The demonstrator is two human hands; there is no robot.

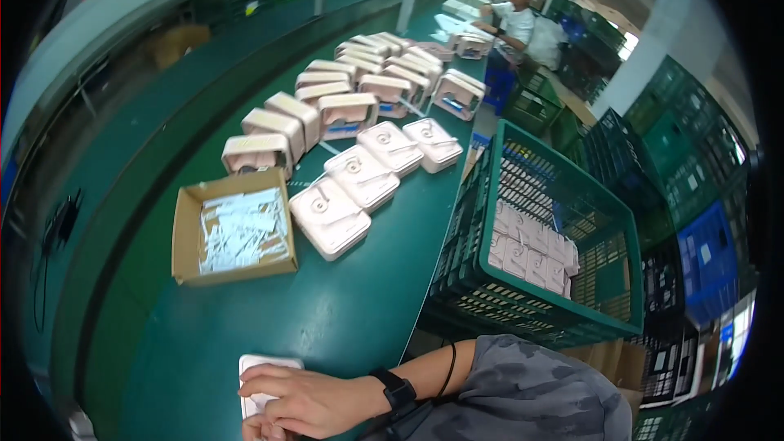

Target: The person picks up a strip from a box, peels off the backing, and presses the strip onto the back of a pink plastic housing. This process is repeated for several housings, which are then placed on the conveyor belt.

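Starting left, beyond the fingers: an open brown cardboard box (pixel 245 273) heaped with thin whitish-blue strips (pixel 245 229), loose and crisscrossed. Reach in carelessly and I'd expect several to come out tangled together, or one to flick over the low wall.

Down at the lower edge, here's the case in play, a pale pink, rounded rectangular plastic case (pixel 271 362) flat on the smooth green tabletop (pixel 343 302), right under the hand. Across it lies the right hand (pixel 327 404), fingers bent over its top and touching; whether that's a grip or just a press, I can't tell. And the left? Fingers (pixel 257 427) curl at the bottom edge, but whose they are I can't be sure, so its state is unknown. A one-sided push could skid that case, the surface looks that slick.

Ahead of the hand, beside the box, four similar pink cases (pixel 362 175) sit almost touching in a row; nudge the nearest and the line may shift. Behind them, pink open-fronted cases (pixel 347 104) stand packed on edge, and one knock might topple neighbours.

Finally, right of the hand: a green slatted plastic crate (pixel 555 304) holding more pink cases (pixel 531 253). Drop one in hard and it could scuff those below.
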